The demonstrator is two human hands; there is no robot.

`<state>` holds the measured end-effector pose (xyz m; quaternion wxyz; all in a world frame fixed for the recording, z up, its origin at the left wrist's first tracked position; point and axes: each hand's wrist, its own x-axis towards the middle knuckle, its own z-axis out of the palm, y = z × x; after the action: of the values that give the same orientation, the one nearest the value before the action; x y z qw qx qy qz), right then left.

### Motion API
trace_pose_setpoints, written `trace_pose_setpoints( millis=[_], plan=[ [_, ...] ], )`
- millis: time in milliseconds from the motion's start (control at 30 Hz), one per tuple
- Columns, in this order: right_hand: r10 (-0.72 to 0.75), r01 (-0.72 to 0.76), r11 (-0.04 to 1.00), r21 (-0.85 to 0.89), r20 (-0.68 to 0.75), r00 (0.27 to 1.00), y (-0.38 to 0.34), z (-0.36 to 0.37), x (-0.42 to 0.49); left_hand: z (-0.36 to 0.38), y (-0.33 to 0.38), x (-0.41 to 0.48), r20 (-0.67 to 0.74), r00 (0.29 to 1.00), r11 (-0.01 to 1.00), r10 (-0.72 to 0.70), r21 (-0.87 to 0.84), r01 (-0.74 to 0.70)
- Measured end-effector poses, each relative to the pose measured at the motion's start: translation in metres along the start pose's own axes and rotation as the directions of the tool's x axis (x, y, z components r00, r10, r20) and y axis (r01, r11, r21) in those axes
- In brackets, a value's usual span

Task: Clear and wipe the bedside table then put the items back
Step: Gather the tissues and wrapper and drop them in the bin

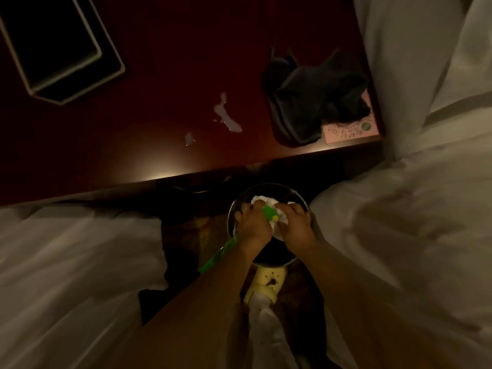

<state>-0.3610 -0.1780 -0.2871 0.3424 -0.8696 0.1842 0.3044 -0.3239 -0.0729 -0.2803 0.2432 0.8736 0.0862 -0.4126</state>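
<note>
The green rod-shaped tool [226, 249] lies with its long axis on a diagonal, from lower left to upper right; its yellow tip [275, 217] points up and right, toward the right hand. The left hand [251, 222] is closed round the upper part of the tool, fingers curled over it, and the lower part of the shaft projects past the left wrist. The right hand [295, 222] is closed on a crumpled white tissue [278, 231], which it holds against the yellow tip. Both hands are positioned over a round dark waste bin [239, 195] on the floor – more white tissue [263, 201] lies inside it, at the far side. The bin stands just in front of the dark red bedside table [159, 89]. On the table top: a pale liquid puddle [226, 115] near the centre, with a smaller one [188, 138] to its left; a crumpled dark cloth [314, 102] at the right end, partly covering a pink card [348, 129]; a black box with a white rim [53, 43] at the far left. White bedding [412, 209] flanks the table and bin on both sides.
</note>
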Motion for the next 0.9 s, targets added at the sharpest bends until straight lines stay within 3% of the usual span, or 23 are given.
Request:
trace_pose_setpoints(
  millis=[100, 267, 400, 600, 900],
  plan=[
    [0.009, -0.01, 1.0, 0.019, 0.057, 0.998, 0.012, 0.007, 0.019, 0.011, -0.005, 0.027, -0.03, 0.999, 0.999, -0.017, -0.052, 0.015],
    [-0.019, 0.019, 1.0, -0.004, 0.133, 0.991, 0.02, 0.007, 0.028, 0.022, -0.02, 0.036, 0.014, 0.994, 0.984, 0.113, -0.14, -0.11],
    [0.011, -0.005, 0.999, -0.041, 0.132, 0.991, 0.014, 0.002, 0.02, 0.017, -0.021, 0.027, -0.033, 0.977, 0.962, 0.21, -0.17, -0.213],
    [0.074, -0.043, 0.981, -0.187, 0.164, 0.984, -0.01, -0.015, 0.003, -0.014, -0.017, 0.004, 0.009, 0.966, 0.959, 0.257, 0.119, -0.256],
    [0.131, -0.008, 0.906, -0.424, 0.261, 0.957, -0.069, -0.07, -0.032, -0.088, 0.004, -0.049, 0.157, 0.986, 0.879, 0.061, 0.459, -0.127]
  ],
)
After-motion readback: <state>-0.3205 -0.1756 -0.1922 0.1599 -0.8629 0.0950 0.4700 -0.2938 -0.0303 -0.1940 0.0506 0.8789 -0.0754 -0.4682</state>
